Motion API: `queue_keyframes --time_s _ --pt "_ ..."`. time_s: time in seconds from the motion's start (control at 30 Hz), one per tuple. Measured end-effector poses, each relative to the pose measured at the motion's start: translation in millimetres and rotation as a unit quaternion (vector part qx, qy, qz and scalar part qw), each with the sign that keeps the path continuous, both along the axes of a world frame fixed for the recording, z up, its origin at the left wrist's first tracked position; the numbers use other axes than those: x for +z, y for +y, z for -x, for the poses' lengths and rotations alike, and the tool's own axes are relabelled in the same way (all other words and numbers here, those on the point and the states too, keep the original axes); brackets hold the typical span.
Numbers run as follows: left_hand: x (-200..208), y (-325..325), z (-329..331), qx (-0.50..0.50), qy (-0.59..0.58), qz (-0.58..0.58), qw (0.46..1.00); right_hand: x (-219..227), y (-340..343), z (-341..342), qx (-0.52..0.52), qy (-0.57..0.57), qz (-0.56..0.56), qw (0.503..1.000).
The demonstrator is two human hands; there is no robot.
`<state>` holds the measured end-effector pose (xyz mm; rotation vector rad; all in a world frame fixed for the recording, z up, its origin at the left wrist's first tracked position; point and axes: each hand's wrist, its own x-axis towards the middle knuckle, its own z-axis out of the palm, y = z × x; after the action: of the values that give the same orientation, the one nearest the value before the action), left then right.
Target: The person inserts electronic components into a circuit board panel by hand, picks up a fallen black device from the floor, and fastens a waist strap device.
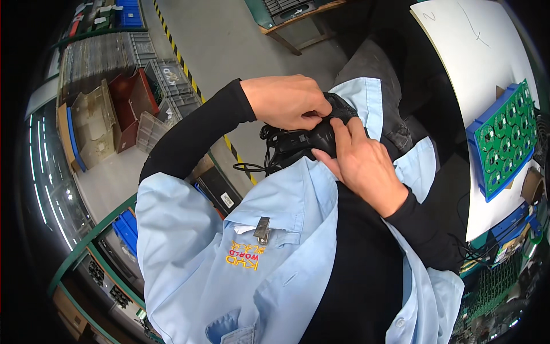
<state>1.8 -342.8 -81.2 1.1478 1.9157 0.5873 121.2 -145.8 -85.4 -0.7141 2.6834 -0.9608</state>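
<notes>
A glossy black pouch (301, 139) lies at my waist, with thin black cable loops hanging from its left side. My left hand (289, 103) reaches over its far edge, fingers curled and pinched on the black material. From the right, my right hand (364, 163) grips the same pouch, its fingers on top and its thumb on the near side. The fingertips of both hands almost meet. What lies between them is too small and dark to make out. A light blue jacket (286, 252) hangs open over my black top, with a metal clip (263, 230) at its pocket.
On the right, a green circuit-board panel (507, 137) in a blue frame stands on a white-topped table (458, 51). Shelves at left hold a red bin (133, 106) and grey crates (172, 77). A wooden-edged bench (298, 26) stands ahead. Yellow-black tape (177, 54) marks the floor.
</notes>
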Motion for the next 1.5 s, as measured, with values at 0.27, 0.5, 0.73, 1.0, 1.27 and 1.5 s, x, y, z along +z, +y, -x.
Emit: queue_keyframes --time_s 0.27,0.5,0.73,1.0,1.27,1.5 --pt "1 -4 -1 0.012 -0.017 -0.036 0.999 4 -9 4 -0.073 -0.079 0.094 0.990" --pt "11 -5 -2 -0.024 -0.002 0.027 0.999 -5 -12 15 -0.063 -0.059 0.068 0.994" --pt "15 -3 -9 -0.006 0.047 0.054 0.997 -2 17 15 0.018 -0.068 0.077 0.995" --pt "31 -9 -27 -0.034 0.167 0.030 0.985 -9 -7 2 -0.052 -0.045 0.085 0.994" --pt "33 3 -39 -0.063 0.261 0.077 0.960 -24 -19 5 -0.049 -0.022 0.099 0.994" --pt "34 3 -12 -0.024 0.091 0.159 0.983 -34 43 6 -0.101 -0.110 0.083 0.985"
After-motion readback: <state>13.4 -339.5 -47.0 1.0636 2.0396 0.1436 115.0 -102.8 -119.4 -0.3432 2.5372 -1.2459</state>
